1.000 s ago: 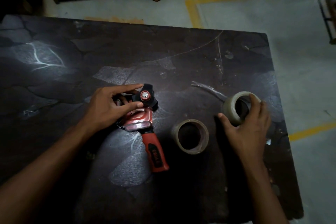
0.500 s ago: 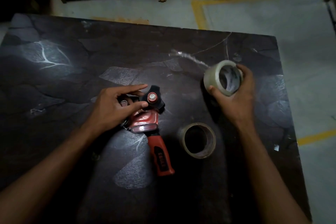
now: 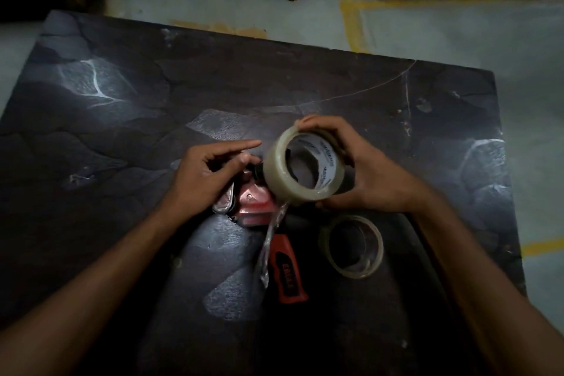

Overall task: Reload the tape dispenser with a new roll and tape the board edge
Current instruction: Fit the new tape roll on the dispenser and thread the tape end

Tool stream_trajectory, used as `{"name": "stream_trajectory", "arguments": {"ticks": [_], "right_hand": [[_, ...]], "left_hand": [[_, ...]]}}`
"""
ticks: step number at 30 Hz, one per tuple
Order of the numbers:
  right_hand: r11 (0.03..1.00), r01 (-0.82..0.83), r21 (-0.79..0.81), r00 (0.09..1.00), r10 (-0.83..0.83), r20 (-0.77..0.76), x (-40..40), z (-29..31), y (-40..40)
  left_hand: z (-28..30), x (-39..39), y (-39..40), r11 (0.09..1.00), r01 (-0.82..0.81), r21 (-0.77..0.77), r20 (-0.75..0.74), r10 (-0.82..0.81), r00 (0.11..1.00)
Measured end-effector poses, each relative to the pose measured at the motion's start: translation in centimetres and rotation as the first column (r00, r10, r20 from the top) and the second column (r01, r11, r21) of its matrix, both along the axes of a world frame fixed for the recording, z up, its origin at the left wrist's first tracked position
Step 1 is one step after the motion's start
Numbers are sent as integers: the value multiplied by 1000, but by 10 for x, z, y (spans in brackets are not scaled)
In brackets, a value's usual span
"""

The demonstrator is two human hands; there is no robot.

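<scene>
Reload underway, not finished. My right hand (image 3: 366, 180) is wrapped around the new roll (image 3: 303, 166), held just above the dispenser (image 3: 259, 207) mid-board, a loose tail (image 3: 268, 241) dangling over the red handle. My left hand (image 3: 207, 174) rests on the dispenser's head, forefinger out, gripping nothing that I can see. Spent core (image 3: 351, 246) lies near right. Board (image 3: 274, 85) edge untaped.

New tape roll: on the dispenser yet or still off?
Off. The right hand holds the new tape roll above the dispenser; a loose strip of tape hangs down. Whether it touches the hub, cannot tell.
</scene>
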State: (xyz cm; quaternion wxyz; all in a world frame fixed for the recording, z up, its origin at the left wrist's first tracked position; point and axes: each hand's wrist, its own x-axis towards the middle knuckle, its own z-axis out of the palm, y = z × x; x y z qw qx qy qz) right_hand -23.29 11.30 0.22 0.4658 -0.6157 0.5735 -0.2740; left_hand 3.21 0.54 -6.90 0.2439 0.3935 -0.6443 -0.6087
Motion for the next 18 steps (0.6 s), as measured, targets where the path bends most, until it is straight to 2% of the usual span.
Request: {"name": "stream_trajectory", "arguments": {"ticks": [4, 10, 18], "right_hand": [[996, -87, 1, 995, 87, -41, 17, -1, -15], [994, -110, 8, 993, 111, -51, 18, -12, -22], [992, -124, 18, 991, 125, -49, 21, -13, -25]], "left_hand": [[3, 4, -2, 1000, 18, -21, -23, -19, 1000], [6, 15, 5, 1000, -3, -5, -40, 3, 999], [4, 40, 46, 938, -70, -341, 98, 110, 989]]}}
